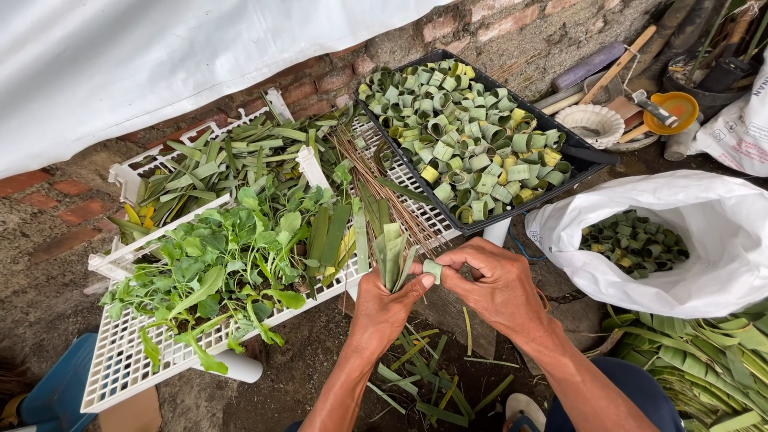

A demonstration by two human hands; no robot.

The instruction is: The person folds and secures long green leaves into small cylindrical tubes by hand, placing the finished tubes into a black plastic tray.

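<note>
- Two bare hands meet at lower centre of my head view, above dark soil littered with trimmed leaf scraps [424,384].
- Left hand [382,308]: closed around a bundle of flat green leaf strips [392,254], which stand up out of the fist and fan slightly at the top.
- Right hand [496,284]: fingers curled, thumb and forefinger pinching a small pale-green folded leaf piece [432,270]. The left thumb tip touches the same piece, so it sits between both hands, just right of the bundle.
- I log the white plastic lattice tray [128,360] directly ahead of the hands; it carries a heap of leafy green sprigs [232,256] and, further back, long narrow green blades [224,160].
- A sheaf of thin brown sticks [384,188] lies across the tray's right side.
- Beyond, a black rectangular plastic crate [592,160] is filled with rolled green and yellowish leaf rings [464,128]; it leans against a brick wall [320,80].
- Right of the hands, an open white woven sack [720,256] holds more of the same rings.
- Far lower right: a pile of long green fronds [704,368].
</note>
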